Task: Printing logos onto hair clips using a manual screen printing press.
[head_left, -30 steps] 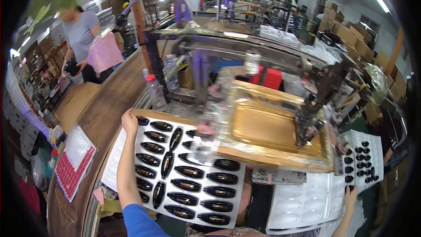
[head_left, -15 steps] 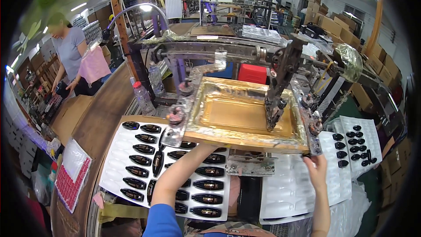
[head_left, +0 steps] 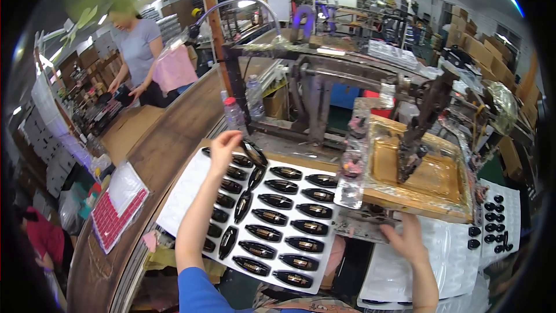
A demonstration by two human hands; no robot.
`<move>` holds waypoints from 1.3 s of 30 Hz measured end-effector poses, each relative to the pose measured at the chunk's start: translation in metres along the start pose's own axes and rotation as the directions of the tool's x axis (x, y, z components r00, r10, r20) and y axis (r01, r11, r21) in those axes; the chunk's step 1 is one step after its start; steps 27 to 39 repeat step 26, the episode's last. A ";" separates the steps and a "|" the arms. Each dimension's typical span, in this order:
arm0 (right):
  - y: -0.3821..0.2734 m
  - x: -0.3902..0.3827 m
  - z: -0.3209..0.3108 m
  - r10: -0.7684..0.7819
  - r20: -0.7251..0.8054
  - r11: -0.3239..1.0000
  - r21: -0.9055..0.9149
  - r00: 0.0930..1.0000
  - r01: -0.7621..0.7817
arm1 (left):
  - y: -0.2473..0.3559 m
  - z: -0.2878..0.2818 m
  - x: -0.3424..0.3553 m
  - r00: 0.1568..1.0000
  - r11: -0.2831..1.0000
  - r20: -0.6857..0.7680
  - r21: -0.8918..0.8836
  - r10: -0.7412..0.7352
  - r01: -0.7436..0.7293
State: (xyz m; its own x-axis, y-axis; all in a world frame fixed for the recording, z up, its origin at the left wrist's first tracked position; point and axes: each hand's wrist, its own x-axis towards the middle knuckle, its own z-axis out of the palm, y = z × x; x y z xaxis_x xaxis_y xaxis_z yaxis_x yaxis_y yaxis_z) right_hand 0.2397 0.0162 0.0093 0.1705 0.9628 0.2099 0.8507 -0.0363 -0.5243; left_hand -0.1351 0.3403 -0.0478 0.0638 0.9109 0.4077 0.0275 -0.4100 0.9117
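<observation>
My left hand [head_left: 223, 153] is above the far edge of a white tray [head_left: 194, 191], its fingers pinched at the upper end of a tilted, glossy black pointed piece [head_left: 253, 153]. Below it, similar black pieces with gold print [head_left: 270, 217] lie in rows, and a column of turned ones runs between them. My right hand [head_left: 409, 240] reaches under the near edge of a wooden screen-printing frame [head_left: 417, 200] smeared with gold ink. Its thumb is beside a metal fixture plate [head_left: 359, 229]; the other fingertips are hidden by the frame, so whether they hold anything does not show.
A dark squeegee arm [head_left: 425, 122] stands over the frame. White trays [head_left: 423, 249] lie at the right, a farther one with small black pieces [head_left: 494, 220]. Bottles [head_left: 234, 114] stand behind the left tray. A wooden bench [head_left: 168, 145] runs leftward, where another person [head_left: 139, 46] works.
My left hand has come out from under the frame to the tray's far edge with a black piece. My right hand has moved from the frame's right corner toward the fixture. The view has swung left.
</observation>
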 end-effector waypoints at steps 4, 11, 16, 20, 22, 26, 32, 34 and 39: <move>0.082 -0.038 -0.029 0.273 -0.358 0.956 0.000 0.893 -0.293 | -0.067 -0.114 0.014 0.943 0.975 -0.330 0.216 0.034 0.040; 0.271 -0.124 -0.087 0.113 -0.660 0.737 -0.446 0.743 -0.508 | -0.143 -0.163 0.011 0.794 0.792 -0.607 0.475 -0.020 0.383; 0.315 -0.176 -0.117 0.554 -0.476 0.587 -0.359 0.683 -0.726 | -0.140 -0.163 0.005 0.833 0.568 -0.541 0.652 -0.116 0.502; 0.316 -0.180 -0.129 0.533 -0.482 0.594 -0.373 0.695 -0.713 | -0.107 -0.125 0.004 0.866 0.495 -0.493 0.774 0.079 0.395; 0.319 -0.181 -0.128 0.476 -0.507 0.632 -0.370 0.718 -0.681 | -0.078 -0.084 0.006 0.935 0.626 -0.318 0.764 0.158 0.154; 0.299 -0.174 -0.119 0.290 -0.627 0.692 -0.385 0.723 -0.611 | -0.026 0.005 -0.012 0.988 0.858 0.072 0.489 0.138 -0.155; 0.299 -0.174 -0.119 0.290 -0.627 0.692 -0.385 0.723 -0.611 | -0.026 0.005 -0.012 0.988 0.858 0.072 0.489 0.138 -0.155; 0.299 -0.174 -0.119 0.290 -0.627 0.692 -0.385 0.723 -0.611 | -0.026 0.005 -0.012 0.988 0.858 0.072 0.489 0.138 -0.155; 0.299 -0.174 -0.119 0.290 -0.627 0.692 -0.385 0.723 -0.611 | -0.026 0.005 -0.012 0.988 0.858 0.072 0.489 0.138 -0.155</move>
